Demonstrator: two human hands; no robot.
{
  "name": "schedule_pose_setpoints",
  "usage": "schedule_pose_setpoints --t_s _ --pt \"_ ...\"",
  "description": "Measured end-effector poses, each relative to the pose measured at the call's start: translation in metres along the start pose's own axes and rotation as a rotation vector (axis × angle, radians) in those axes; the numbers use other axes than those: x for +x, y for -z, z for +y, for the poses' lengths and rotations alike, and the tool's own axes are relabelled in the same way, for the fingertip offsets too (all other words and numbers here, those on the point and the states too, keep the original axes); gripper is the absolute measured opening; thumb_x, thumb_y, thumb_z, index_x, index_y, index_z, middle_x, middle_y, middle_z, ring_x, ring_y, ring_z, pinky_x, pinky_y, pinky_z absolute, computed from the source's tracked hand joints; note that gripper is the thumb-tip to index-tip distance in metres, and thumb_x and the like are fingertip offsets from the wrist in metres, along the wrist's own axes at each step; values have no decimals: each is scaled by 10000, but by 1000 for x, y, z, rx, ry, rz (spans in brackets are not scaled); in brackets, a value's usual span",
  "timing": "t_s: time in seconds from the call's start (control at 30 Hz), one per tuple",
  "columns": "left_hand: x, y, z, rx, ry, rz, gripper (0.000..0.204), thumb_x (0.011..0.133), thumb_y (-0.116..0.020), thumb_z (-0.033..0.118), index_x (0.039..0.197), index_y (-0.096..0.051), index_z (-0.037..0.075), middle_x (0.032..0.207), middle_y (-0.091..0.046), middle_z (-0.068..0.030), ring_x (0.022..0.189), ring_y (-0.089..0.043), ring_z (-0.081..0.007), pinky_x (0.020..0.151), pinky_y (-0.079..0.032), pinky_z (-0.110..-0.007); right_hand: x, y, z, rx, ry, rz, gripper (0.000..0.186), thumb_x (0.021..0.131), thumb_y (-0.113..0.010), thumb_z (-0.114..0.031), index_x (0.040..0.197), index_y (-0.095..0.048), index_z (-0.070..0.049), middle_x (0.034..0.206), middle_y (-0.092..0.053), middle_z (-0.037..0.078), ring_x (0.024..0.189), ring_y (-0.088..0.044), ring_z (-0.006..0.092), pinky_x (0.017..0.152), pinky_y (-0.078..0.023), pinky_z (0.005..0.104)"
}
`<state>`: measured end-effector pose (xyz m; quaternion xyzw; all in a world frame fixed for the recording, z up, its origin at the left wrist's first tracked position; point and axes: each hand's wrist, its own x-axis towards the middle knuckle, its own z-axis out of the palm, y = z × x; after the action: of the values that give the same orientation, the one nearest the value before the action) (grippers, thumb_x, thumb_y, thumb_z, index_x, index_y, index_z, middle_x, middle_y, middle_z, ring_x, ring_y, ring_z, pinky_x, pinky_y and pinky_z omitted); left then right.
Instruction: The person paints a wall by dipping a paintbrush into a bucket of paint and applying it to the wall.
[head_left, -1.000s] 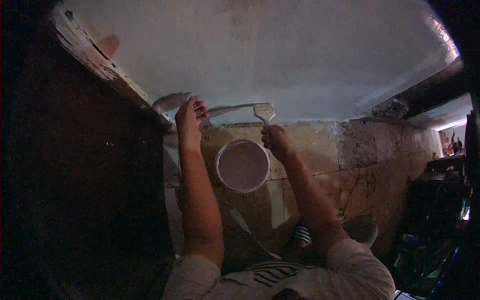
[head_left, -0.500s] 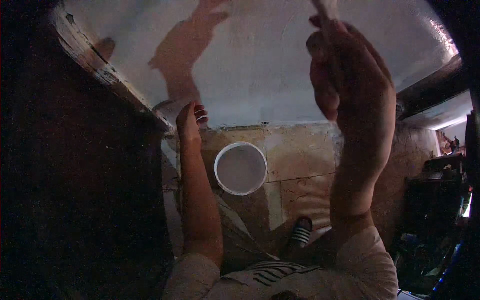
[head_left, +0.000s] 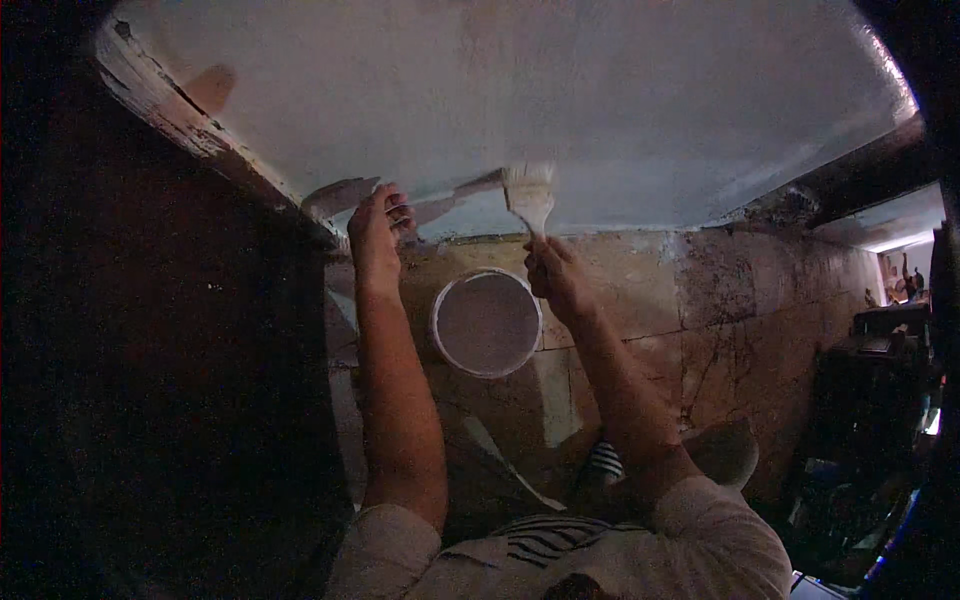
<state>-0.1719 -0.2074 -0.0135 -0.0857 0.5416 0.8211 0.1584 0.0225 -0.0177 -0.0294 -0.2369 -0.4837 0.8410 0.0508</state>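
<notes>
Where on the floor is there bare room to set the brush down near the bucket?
Bare tiled floor lies right of the right hand, between the white wall and the dark clutter. It is crowded around the white bucket, hemmed by both forearms, with the brush above and the left hand at the wall's base.

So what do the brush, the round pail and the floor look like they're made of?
Brush: pale bristles, handle hidden in the right hand, so its material is unclear. Round pail: probably plastic, thin smooth white rim, holding pale paint. Floor: stone or ceramic tiles, mottled beige, with visible joints and stains.
</notes>
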Motion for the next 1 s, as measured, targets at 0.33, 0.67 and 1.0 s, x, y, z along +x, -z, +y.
schedule_pose_setpoints --t_s 0.33,0.67,1.0 --pt "-18 -10 7 146 33 -14 233 837 -558 203 975 -570 16 826 -580 -84 687 -575 -177 571 -479 -313 73 91 63 118 -355 -54 263 919 -453 -275 868 -513 -24 628 -420 -27 463 -367 67 385 -278 215" --pt "-21 0 11 133 49 17 221 826 -575 220 958 -577 42 826 -580 -63 688 -580 -177 586 -479 -306 49 42 1 -144 -79 -58 237 861 -530 -276 875 -555 -41 652 -477 -20 496 -395 73 410 -290 219" --pt "-18 -42 -8 101 85 -70 236 860 -539 225 961 -571 14 811 -582 -73 673 -585 -175 555 -474 -298 97 152 70 -423 -84 -79 204 850 -541 -228 876 -570 -27 649 -518 5 521 -437 106 441 -337 261"
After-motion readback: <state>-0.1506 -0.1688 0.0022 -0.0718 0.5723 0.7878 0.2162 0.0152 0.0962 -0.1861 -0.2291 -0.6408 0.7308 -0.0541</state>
